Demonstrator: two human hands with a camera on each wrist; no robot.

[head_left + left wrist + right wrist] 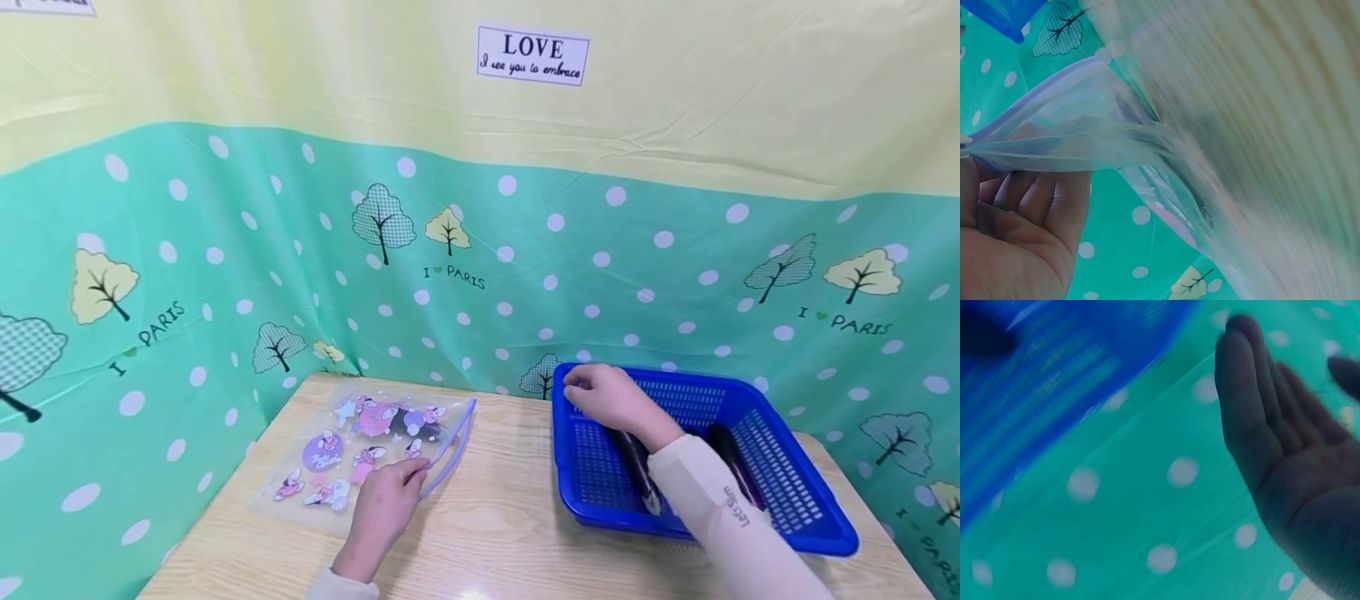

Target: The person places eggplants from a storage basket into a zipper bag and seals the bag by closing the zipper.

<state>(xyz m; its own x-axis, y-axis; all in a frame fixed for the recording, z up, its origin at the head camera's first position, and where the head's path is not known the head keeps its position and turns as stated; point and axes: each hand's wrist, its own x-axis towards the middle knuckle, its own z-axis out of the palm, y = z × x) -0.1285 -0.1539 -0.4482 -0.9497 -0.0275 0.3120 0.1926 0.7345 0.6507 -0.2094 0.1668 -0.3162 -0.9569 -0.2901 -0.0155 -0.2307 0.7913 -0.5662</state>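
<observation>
My left hand (386, 508) pinches the purple zip edge of a clear bag (315, 492) printed with pink cartoon figures, which lies flat on the table's left. In the left wrist view the bag's mouth (1054, 94) gapes partly, with the thumb and fingers at its rim. A dark thing (429, 430) shows through the plastic near the opening. Over the left rim of a blue basket (813, 517) hovers my right hand (611, 400), holding nothing, its fingers extended in the right wrist view. Two dark purple eggplants, one on the left (637, 471) and one farther right (731, 462), lie inside the basket.
A pale wood-grain table (495, 517) carries the bag and the basket. Green and yellow printed cloth (465, 333) hangs behind it and along both sides. My right sleeve (735, 517) crosses the basket's front rim and hides part of its inside.
</observation>
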